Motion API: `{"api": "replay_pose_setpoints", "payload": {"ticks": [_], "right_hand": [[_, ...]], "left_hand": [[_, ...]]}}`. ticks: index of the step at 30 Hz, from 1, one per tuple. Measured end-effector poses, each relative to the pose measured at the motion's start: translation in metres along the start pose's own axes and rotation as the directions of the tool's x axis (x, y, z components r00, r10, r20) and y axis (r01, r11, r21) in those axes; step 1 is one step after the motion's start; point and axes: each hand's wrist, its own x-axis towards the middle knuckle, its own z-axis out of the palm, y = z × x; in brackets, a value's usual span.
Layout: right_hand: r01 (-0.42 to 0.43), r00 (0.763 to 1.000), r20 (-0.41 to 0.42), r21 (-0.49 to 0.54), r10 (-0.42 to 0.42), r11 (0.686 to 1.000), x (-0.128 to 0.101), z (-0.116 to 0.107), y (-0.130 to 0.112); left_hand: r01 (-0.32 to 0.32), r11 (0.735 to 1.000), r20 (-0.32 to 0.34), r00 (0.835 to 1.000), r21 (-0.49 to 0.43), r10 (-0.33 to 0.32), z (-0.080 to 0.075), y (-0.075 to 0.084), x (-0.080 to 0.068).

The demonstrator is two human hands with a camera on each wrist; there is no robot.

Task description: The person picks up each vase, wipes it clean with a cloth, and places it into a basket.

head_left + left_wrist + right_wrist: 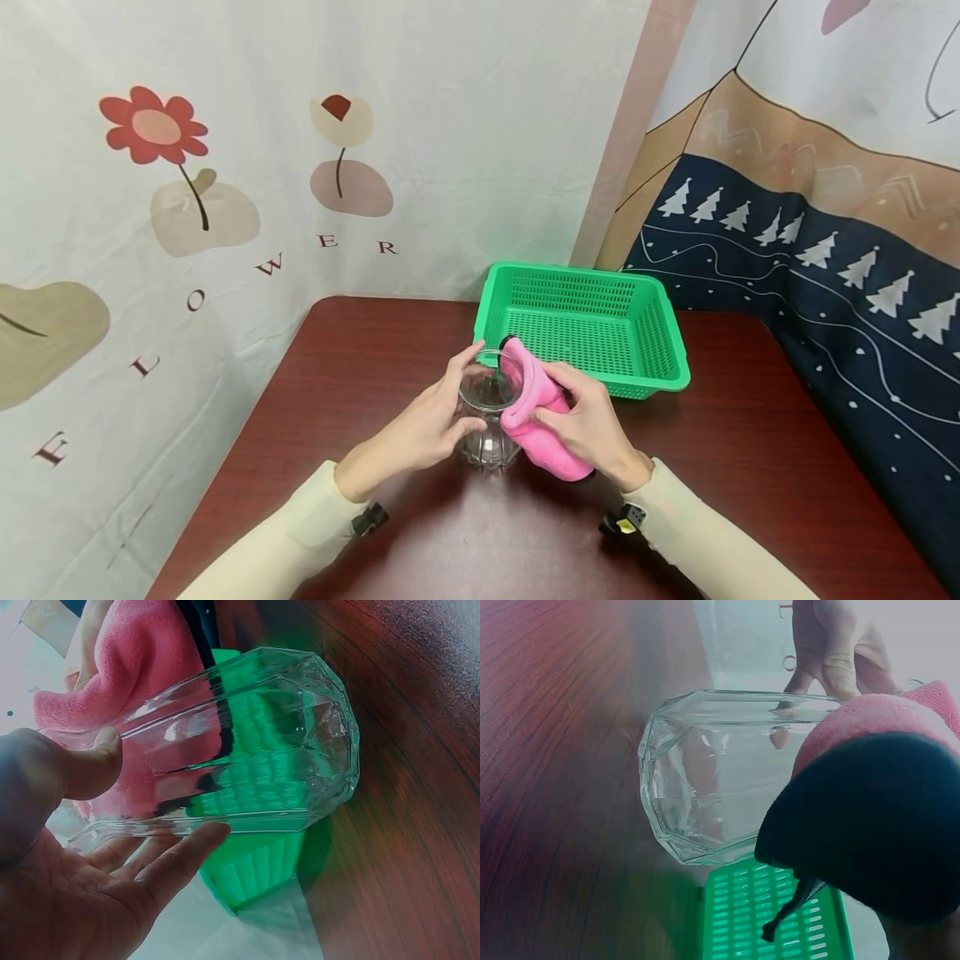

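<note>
A clear faceted glass vase is held over the table, its round mouth towards the head camera. My left hand grips it from the left, thumb on one side and fingers on the other; the left wrist view shows the thumb on the glass. In my right hand is a folded pink cloth with dark edging, pinched between thumb and fingers. The cloth lies against the vase's right side and rim. In the right wrist view the cloth's dark edge hides much of my right hand.
Behind the hands, a green plastic basket with slotted walls stands on the dark red wooden table. A white flower-printed curtain hangs at the back, and a navy tree-printed cloth hangs on the right.
</note>
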Motion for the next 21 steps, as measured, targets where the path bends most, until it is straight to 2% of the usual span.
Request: {"api": "replay_pose_setpoints", "payload": {"ticks": [8, 21], "right_hand": [[0.021, 1.0, -0.003, -0.033, -0.021, 0.999, -0.0014, 0.0013, 0.0014], [0.018, 1.0, 0.019, -0.076, -0.016, 0.997, -0.001, 0.0009, -0.0013]], "left_hand": [[0.001, 1.0, 0.003, 1.0, -0.023, -0.001, 0.0005, 0.0011, 0.0003], [0.001, 1.0, -0.003, 1.0, 0.004, -0.001, 0.0012, 0.0023, -0.0004]]}}
